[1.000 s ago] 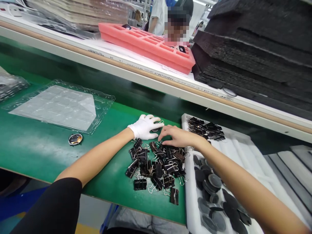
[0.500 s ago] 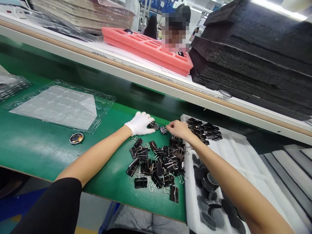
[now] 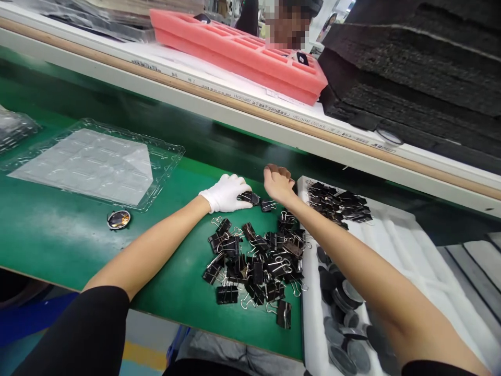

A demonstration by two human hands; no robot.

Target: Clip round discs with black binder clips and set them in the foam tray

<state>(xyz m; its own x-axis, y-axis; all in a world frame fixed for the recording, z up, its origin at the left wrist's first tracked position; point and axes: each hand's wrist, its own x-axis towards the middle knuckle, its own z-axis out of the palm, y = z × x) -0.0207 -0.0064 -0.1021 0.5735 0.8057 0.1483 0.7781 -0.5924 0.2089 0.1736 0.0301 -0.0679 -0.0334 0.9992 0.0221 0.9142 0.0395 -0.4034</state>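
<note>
My left hand (image 3: pixel 227 193), in a white glove, is closed around a small dark round piece (image 3: pixel 255 199) with a black binder clip (image 3: pixel 245 197) at it; the fingers partly cover both. Just right of that piece, another binder clip (image 3: pixel 268 205) appears to touch or nearly touch its edge. My bare right hand (image 3: pixel 279 184) is raised above and beyond this clip, fingers loosely bent, nothing visible in them. Nearer to me spreads a heap of black binder clips (image 3: pixel 257 272) with silver wire handles.
A white foam tray (image 3: pixel 395 250) at right carries more clips (image 3: pixel 340 202) and several dark discs (image 3: pixel 346 313). Leftward lie a clear plastic tray (image 3: pixel 166 162) and a shiny oval piece (image 3: pixel 118 220). The shelf (image 3: pixel 219 107) behind bears pink foam (image 3: pixel 238 57) and black foam sheets (image 3: pixel 415 78).
My right hand has let go of the binder clip beside the round piece and moved up and away. The left hand keeps its hold. The camera view has tilted downward.
</note>
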